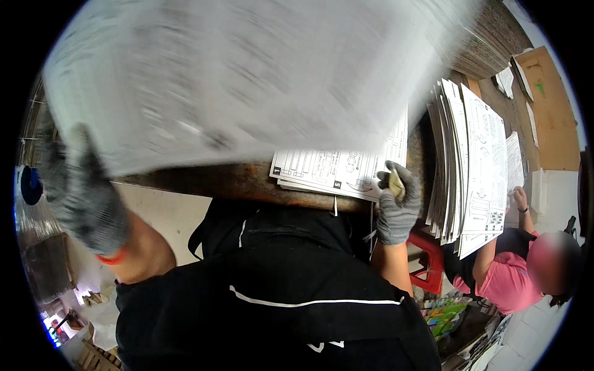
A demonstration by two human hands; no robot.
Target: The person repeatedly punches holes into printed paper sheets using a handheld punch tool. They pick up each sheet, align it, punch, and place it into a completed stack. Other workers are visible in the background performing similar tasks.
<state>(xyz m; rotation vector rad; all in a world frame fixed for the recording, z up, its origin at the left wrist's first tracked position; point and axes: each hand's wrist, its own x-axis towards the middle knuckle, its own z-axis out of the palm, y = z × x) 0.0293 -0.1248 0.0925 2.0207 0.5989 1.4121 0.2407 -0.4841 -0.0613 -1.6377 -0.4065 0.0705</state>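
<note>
A large white printed sheet (260, 80), smeared by motion, is raised over the table. My left hand (93, 191), in a grey knit glove, is closed on its lower left corner. In front of me, a stack of printed sheets (322, 170) with black line drawings lies at the table edge. My right hand (398, 207), gloved in grey with a tan thumb tip, is at the right end of this stack. Its fingers are curled in, and I cannot make out anything inside them.
A tall pile of printed sheets (476, 161) stands to the right, with a brown cardboard box (550, 105) beyond. A red plastic stool (429, 266) is below the table. At the right, a co-worker in a pink top (507, 284) reaches toward papers (515, 162).
</note>
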